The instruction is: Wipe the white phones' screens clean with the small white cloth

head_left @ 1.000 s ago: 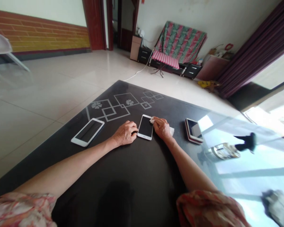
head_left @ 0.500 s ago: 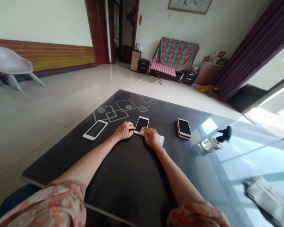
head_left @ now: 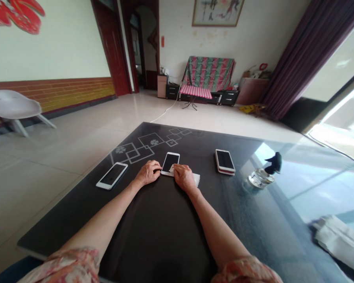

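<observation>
A white phone with a dark screen [head_left: 170,162] lies flat on the black glass table [head_left: 165,220]. My left hand [head_left: 148,173] rests curled against the phone's left edge and steadies it. My right hand [head_left: 184,177] is closed on a small white cloth [head_left: 196,179] and presses it on the phone's near end.
Another white phone [head_left: 112,175] lies to the left, and a phone in a reddish case [head_left: 224,161] to the right. A glass dish with a black object [head_left: 262,175] stands further right. Folded grey cloth [head_left: 339,241] lies at the near right corner. A white chair [head_left: 14,108] is on the floor.
The cloth in my right hand has slid from the phone's far right corner down to its near end. The camera has tilted upward, showing more of the room.
</observation>
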`<state>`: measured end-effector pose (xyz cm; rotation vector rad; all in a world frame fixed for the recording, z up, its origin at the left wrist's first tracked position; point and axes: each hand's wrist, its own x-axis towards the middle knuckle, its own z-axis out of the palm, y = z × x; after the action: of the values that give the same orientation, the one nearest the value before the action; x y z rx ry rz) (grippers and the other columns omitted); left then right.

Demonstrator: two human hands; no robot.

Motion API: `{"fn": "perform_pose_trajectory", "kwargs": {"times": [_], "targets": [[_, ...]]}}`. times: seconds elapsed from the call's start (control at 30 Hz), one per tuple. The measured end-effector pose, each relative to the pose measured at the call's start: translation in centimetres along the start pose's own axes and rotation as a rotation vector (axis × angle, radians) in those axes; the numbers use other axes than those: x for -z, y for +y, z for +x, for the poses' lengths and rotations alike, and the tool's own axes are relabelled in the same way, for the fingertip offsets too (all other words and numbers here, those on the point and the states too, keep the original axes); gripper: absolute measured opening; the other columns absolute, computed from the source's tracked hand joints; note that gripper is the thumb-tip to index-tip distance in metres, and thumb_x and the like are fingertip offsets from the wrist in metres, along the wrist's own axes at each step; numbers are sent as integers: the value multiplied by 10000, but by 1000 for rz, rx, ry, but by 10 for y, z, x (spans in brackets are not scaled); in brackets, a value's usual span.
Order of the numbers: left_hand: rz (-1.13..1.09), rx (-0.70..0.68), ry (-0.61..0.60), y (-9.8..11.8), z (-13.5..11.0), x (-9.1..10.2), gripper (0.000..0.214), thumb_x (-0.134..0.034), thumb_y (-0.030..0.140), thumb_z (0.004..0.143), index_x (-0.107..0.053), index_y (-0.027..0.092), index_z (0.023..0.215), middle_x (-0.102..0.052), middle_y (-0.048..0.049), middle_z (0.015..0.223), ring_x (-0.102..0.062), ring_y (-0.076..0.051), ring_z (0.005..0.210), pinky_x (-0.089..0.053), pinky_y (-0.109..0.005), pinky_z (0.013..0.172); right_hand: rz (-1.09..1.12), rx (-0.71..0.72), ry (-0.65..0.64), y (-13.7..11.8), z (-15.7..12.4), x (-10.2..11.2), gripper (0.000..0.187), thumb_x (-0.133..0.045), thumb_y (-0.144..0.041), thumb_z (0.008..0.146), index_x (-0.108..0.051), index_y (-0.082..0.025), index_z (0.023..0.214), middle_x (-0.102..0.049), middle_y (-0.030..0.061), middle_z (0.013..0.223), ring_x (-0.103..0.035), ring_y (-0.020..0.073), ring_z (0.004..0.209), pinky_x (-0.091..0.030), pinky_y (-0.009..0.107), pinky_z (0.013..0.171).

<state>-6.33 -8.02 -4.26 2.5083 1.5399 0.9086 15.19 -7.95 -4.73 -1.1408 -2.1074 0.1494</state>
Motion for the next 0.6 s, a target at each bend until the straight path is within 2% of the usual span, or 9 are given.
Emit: {"fn": "perform_pose_trajectory", "kwargs": {"times": [0.13, 0.27, 0.33, 0.43, 0.6], "targets": [[7, 25, -12, 4, -1, 4, 254, -540, 164, 772, -710, 189, 958, -669, -50, 1017, -588, -192, 962, -475, -337, 910, -4, -19, 2, 4, 5, -2, 246, -466, -210, 917, -703, -221, 981, -669, 47, 1163, -618, 193, 997, -436, 333, 944], [84, 127, -14, 23, 1, 3, 380, -566, 272, 795, -620, 160, 1154, -656, -88, 1079, -590, -222, 1001, -457, -353, 940, 15, -15, 8, 12, 17, -7, 241, -472, -194, 909, -703, -220, 971, -681, 48, 1135, -626, 188, 987, -439, 320, 939], [180, 219, -10, 38, 4, -1, 557, -584, 392, 795, -530, 88, 1258, -650, -139, 1056, -590, -265, 999, -451, -386, 931, 27, -9, 12, 17, 24, -9, 238, -478, -180, 901, -707, -215, 955, -690, 51, 1116, -631, 187, 989, -438, 314, 943], [281, 264, -25, 59, 7, -11, 805, -607, 544, 753, -409, 35, 1345, -610, -201, 1125, -562, -324, 1050, -432, -431, 929, 48, -7, 24, 24, 32, -11, 245, -474, -164, 895, -711, -211, 936, -696, 51, 1101, -632, 187, 1002, -440, 311, 945], [327, 304, -8, 74, 14, -27, 857, -613, 553, 731, -375, 22, 1360, -585, -218, 1131, -539, -347, 1017, -450, -439, 845, 72, -10, 25, 27, 35, -12, 245, -479, -168, 890, -708, -218, 960, -690, 44, 1117, -630, 187, 1007, -446, 314, 938]]}}
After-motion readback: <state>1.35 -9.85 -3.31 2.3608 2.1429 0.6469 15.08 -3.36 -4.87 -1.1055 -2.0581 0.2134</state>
